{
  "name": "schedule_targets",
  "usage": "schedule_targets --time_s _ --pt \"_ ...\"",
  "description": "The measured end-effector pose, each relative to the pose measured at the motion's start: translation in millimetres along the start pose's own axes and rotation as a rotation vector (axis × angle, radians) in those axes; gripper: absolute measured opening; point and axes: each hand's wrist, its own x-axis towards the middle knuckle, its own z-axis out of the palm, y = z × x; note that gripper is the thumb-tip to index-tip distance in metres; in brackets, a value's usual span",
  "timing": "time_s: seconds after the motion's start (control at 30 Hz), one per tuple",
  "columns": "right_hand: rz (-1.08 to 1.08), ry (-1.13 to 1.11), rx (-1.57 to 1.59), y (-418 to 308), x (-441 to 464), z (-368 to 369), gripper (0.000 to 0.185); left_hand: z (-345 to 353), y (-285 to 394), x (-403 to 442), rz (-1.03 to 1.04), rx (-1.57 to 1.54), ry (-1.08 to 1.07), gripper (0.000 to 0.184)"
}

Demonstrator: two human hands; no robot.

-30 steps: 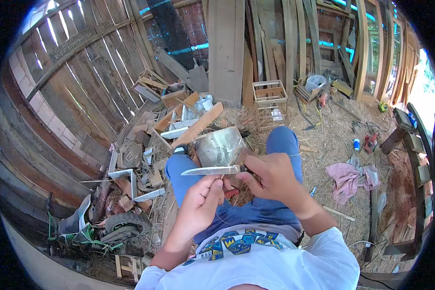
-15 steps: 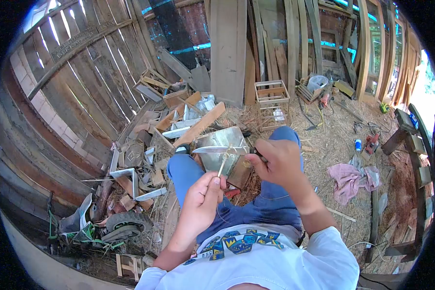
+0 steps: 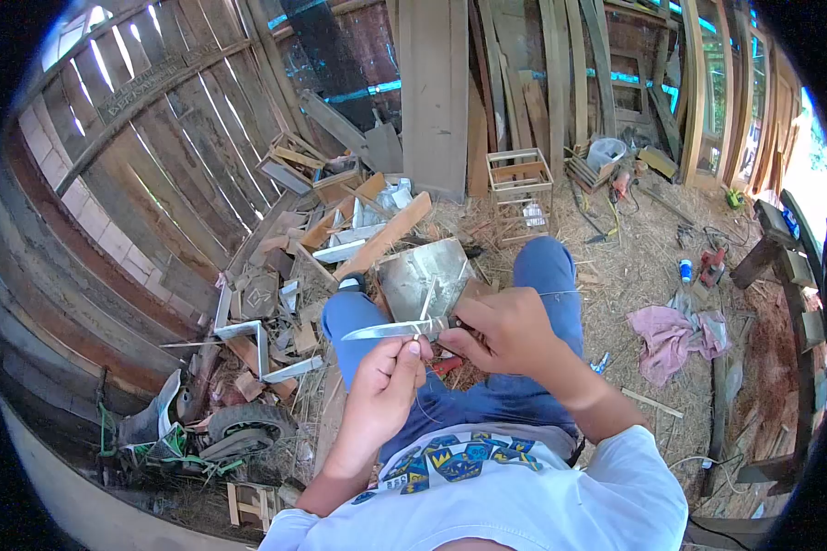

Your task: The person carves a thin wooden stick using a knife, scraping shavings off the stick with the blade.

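Between my knees my left hand [image 3: 386, 381] is closed, pinching the lower end of a thin pale wooden stick [image 3: 427, 298] that points up and away from me. My right hand [image 3: 501, 329] is wrapped around the dark handle of a knife [image 3: 381, 331]. The blade lies across the stick, its tip pointing left, just above my left fingertips. Behind the blade stands a grey, flat-topped block [image 3: 423, 266] with the stick's far end over it. Most of the knife handle is hidden by my right fingers.
Wood offcuts [image 3: 381, 239] are heaped at the left, near a small wheel [image 3: 248, 422]. A small wooden frame stand [image 3: 521, 188] is ahead. On the right lie a pink cloth [image 3: 666, 344], a blue-and-white can [image 3: 685, 270] and a red tool [image 3: 711, 268]. Boards [image 3: 432, 101] lean at the back.
The knife in my right hand has come down along the stick toward me, from near its far end to just above my left fingers. My left hand stays about where it was.
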Motion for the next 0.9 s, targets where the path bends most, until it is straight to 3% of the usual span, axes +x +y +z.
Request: schedule_targets --time_s 0.17,0.33,0.47,0.53,0.63,0.67,0.77,0.9 --pt "-0.068 0.029 -0.024 3 4 -4 0.040 3 -4 -2 0.085 0.104 -0.007 0.020" --pt "0.005 0.165 -0.171 29 8 -11 0.038 2 0 1 0.083 0.074 -0.010 0.021" --pt "0.058 0.136 -0.136 21 5 -7 0.037 3 5 2 0.058 0.031 -0.015 0.021" --pt "-0.017 0.083 -0.094 14 4 -7 0.035 5 3 0 0.043 0.056 -0.016 0.020" --pt "-0.023 0.189 -0.071 32 8 -9 0.036 3 0 0 0.033 0.074 -0.020 0.020" --pt "0.155 0.199 -0.041 40 7 -6 0.034 2 -3 0 0.036 0.060 -0.020 0.020" --pt "0.212 0.193 -0.040 54 8 -6 0.034 2 -7 2 0.046 0.038 -0.029 0.020" --pt "0.100 0.135 0.019 25 -4 10 0.036 4 -10 5 0.005 0.037 -0.002 0.019"
